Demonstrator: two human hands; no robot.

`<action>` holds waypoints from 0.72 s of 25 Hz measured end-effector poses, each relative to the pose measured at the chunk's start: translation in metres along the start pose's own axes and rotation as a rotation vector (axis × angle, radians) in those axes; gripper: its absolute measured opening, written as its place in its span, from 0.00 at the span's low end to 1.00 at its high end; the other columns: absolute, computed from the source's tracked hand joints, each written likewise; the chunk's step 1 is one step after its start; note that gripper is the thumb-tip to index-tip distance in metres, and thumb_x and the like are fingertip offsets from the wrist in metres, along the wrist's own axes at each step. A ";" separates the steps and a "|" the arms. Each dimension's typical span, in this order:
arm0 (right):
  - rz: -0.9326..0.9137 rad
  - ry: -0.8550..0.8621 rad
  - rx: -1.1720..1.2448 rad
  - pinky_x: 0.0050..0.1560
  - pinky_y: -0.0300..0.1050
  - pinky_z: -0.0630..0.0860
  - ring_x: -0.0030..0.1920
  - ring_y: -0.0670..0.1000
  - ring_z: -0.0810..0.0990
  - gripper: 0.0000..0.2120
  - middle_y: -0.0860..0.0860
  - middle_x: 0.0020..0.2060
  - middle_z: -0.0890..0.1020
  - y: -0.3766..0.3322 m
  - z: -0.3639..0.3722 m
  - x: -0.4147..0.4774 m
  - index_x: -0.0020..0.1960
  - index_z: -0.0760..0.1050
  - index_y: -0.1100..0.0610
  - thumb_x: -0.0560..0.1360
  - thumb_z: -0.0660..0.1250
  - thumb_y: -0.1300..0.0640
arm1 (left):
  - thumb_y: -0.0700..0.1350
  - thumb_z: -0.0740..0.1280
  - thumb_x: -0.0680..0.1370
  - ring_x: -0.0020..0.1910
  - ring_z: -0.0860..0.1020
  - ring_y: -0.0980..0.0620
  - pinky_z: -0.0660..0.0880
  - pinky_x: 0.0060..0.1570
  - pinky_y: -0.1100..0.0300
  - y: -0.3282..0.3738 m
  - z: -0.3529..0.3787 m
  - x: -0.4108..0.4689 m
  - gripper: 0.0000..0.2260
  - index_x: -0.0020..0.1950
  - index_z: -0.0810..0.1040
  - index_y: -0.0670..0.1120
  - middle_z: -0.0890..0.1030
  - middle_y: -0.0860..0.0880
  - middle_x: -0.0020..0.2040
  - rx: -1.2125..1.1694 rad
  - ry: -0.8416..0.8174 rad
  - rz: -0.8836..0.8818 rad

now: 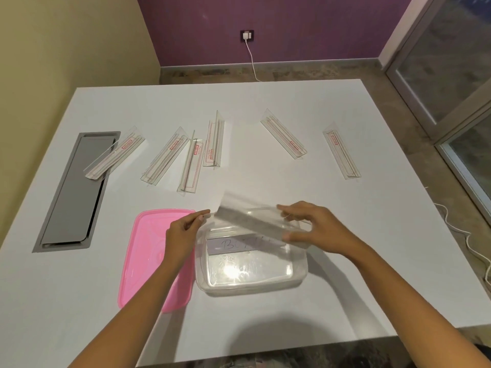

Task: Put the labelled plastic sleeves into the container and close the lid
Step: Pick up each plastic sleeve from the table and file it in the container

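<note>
On the white tabletop (265,309) sits a clear container (249,264), open, with its pink lid (148,251) lying flat right beside it on the left. Right hand (316,229) is gripping a blurry sleeve (255,224) just above the container, tilted. Left hand (183,235) pinches the container's far left rim. Six more sleeves (284,134) are scattered across the far half, one overlapping a grey hatch (74,189) set into the tabletop. Room's got a purple wall (292,22), a yellow one on the left, and a charger plugged into a socket (247,35).
</note>
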State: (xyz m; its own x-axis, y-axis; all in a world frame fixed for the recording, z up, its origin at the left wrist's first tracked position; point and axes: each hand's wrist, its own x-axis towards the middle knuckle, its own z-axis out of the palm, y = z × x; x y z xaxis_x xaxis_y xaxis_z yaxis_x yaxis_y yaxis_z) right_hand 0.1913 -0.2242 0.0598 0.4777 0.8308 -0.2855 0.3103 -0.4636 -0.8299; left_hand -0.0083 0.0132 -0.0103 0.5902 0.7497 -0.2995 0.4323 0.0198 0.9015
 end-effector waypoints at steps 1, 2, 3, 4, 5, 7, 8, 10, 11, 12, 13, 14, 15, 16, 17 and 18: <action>-0.035 -0.063 -0.120 0.56 0.28 0.70 0.54 0.39 0.77 0.31 0.45 0.55 0.79 -0.002 0.008 0.006 0.67 0.72 0.49 0.66 0.77 0.53 | 0.48 0.66 0.77 0.53 0.79 0.62 0.75 0.62 0.54 -0.001 -0.001 0.001 0.09 0.55 0.83 0.53 0.84 0.58 0.51 -0.016 -0.015 -0.012; -0.060 -0.115 -0.219 0.56 0.28 0.68 0.56 0.41 0.76 0.31 0.47 0.56 0.78 -0.003 0.016 0.012 0.68 0.71 0.51 0.67 0.77 0.53 | 0.48 0.66 0.77 0.56 0.79 0.59 0.74 0.62 0.51 -0.001 -0.002 0.001 0.10 0.55 0.83 0.53 0.84 0.57 0.53 -0.033 -0.029 -0.024; -0.074 -0.158 -0.300 0.57 0.30 0.67 0.58 0.44 0.74 0.31 0.48 0.57 0.76 -0.002 0.025 0.018 0.69 0.70 0.52 0.68 0.76 0.53 | 0.48 0.66 0.77 0.57 0.79 0.57 0.74 0.63 0.48 -0.002 -0.003 0.002 0.10 0.56 0.83 0.52 0.83 0.57 0.54 -0.050 -0.039 -0.034; -0.074 -0.195 -0.359 0.59 0.33 0.66 0.60 0.47 0.72 0.31 0.50 0.59 0.75 0.001 0.034 0.024 0.70 0.68 0.53 0.69 0.75 0.54 | 0.48 0.66 0.77 0.58 0.79 0.56 0.74 0.63 0.47 -0.003 -0.003 0.002 0.10 0.56 0.83 0.52 0.83 0.56 0.55 -0.062 -0.041 -0.041; -0.061 -0.225 -0.400 0.60 0.36 0.65 0.61 0.49 0.71 0.31 0.52 0.60 0.74 0.004 0.041 0.030 0.71 0.67 0.54 0.71 0.73 0.55 | 0.48 0.66 0.77 0.59 0.79 0.56 0.73 0.64 0.46 -0.003 -0.003 0.002 0.10 0.56 0.83 0.52 0.84 0.56 0.55 -0.067 -0.039 -0.043; -0.032 -0.251 -0.457 0.62 0.40 0.64 0.62 0.53 0.69 0.31 0.54 0.62 0.71 0.010 0.052 0.039 0.73 0.63 0.55 0.73 0.71 0.57 | 0.48 0.66 0.77 0.58 0.79 0.57 0.73 0.64 0.47 -0.003 -0.002 0.002 0.09 0.55 0.83 0.52 0.84 0.56 0.55 -0.074 -0.035 -0.041; -0.028 -0.253 -0.483 0.64 0.41 0.65 0.62 0.54 0.69 0.31 0.54 0.62 0.71 0.012 0.057 0.042 0.73 0.62 0.56 0.73 0.70 0.58 | 0.48 0.66 0.77 0.58 0.79 0.58 0.73 0.64 0.48 -0.003 -0.002 0.002 0.09 0.55 0.83 0.53 0.84 0.57 0.54 -0.079 -0.031 -0.039; -0.047 -0.250 -0.520 0.65 0.44 0.67 0.62 0.56 0.70 0.30 0.56 0.62 0.71 0.017 0.063 0.046 0.74 0.61 0.57 0.75 0.68 0.60 | 0.47 0.66 0.77 0.58 0.79 0.60 0.73 0.65 0.50 -0.004 -0.001 0.002 0.09 0.54 0.83 0.53 0.84 0.58 0.53 -0.088 -0.026 -0.039; -0.062 -0.237 -0.518 0.64 0.42 0.68 0.61 0.56 0.71 0.29 0.56 0.62 0.71 0.019 0.067 0.047 0.74 0.61 0.57 0.75 0.67 0.62 | 0.47 0.66 0.77 0.57 0.79 0.60 0.73 0.65 0.51 -0.004 -0.001 0.002 0.09 0.54 0.83 0.53 0.84 0.58 0.53 -0.093 -0.023 -0.041; -0.073 -0.215 -0.505 0.61 0.39 0.69 0.60 0.56 0.73 0.28 0.56 0.61 0.71 0.020 0.070 0.047 0.73 0.61 0.57 0.76 0.66 0.64 | 0.47 0.66 0.77 0.57 0.79 0.60 0.73 0.65 0.51 -0.005 -0.001 0.002 0.09 0.54 0.83 0.53 0.84 0.59 0.53 -0.098 -0.020 -0.043; -0.090 -0.189 -0.514 0.59 0.38 0.69 0.59 0.56 0.74 0.27 0.57 0.62 0.72 0.022 0.073 0.047 0.73 0.62 0.58 0.76 0.64 0.65 | 0.47 0.66 0.77 0.58 0.79 0.59 0.73 0.65 0.51 -0.005 -0.001 0.002 0.09 0.54 0.84 0.53 0.84 0.58 0.53 -0.102 -0.020 -0.045; -0.114 -0.160 -0.556 0.59 0.40 0.71 0.60 0.56 0.74 0.25 0.57 0.63 0.72 0.024 0.075 0.046 0.73 0.63 0.58 0.77 0.63 0.65 | 0.47 0.66 0.77 0.58 0.79 0.59 0.73 0.65 0.51 -0.005 0.000 0.003 0.09 0.54 0.84 0.53 0.84 0.58 0.53 -0.105 -0.019 -0.047; -0.137 -0.132 -0.613 0.60 0.44 0.72 0.61 0.56 0.74 0.25 0.57 0.65 0.72 0.026 0.078 0.046 0.72 0.63 0.58 0.77 0.62 0.65 | 0.47 0.66 0.77 0.58 0.79 0.58 0.73 0.65 0.51 -0.005 0.000 0.002 0.08 0.53 0.84 0.53 0.84 0.58 0.53 -0.107 -0.017 -0.049; -0.151 -0.105 -0.653 0.59 0.48 0.73 0.62 0.56 0.74 0.24 0.57 0.65 0.73 0.027 0.080 0.045 0.72 0.64 0.58 0.77 0.62 0.65 | 0.47 0.66 0.77 0.57 0.79 0.58 0.73 0.65 0.51 -0.006 0.000 0.002 0.08 0.53 0.84 0.53 0.84 0.58 0.53 -0.106 -0.014 -0.050; -0.158 -0.079 -0.671 0.58 0.50 0.74 0.62 0.56 0.73 0.23 0.56 0.65 0.73 0.028 0.081 0.044 0.72 0.65 0.58 0.77 0.62 0.65 | 0.47 0.66 0.77 0.57 0.79 0.58 0.73 0.64 0.51 -0.006 0.000 0.002 0.08 0.53 0.84 0.53 0.84 0.58 0.53 -0.102 -0.011 -0.047; -0.161 -0.059 -0.678 0.57 0.51 0.75 0.62 0.56 0.73 0.23 0.56 0.65 0.73 0.028 0.082 0.044 0.71 0.66 0.58 0.77 0.61 0.64 | 0.47 0.66 0.77 0.57 0.79 0.58 0.73 0.64 0.52 -0.005 0.000 0.002 0.09 0.53 0.84 0.53 0.84 0.57 0.53 -0.096 -0.010 -0.044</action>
State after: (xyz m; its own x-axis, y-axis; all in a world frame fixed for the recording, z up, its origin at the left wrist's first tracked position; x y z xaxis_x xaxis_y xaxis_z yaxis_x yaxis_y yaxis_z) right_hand 0.1535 -0.1758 -0.0155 0.3428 0.9120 -0.2254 0.8273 -0.4067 -0.3875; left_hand -0.0094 0.0145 -0.0156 0.5789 0.7401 -0.3421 0.3906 0.1165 0.9131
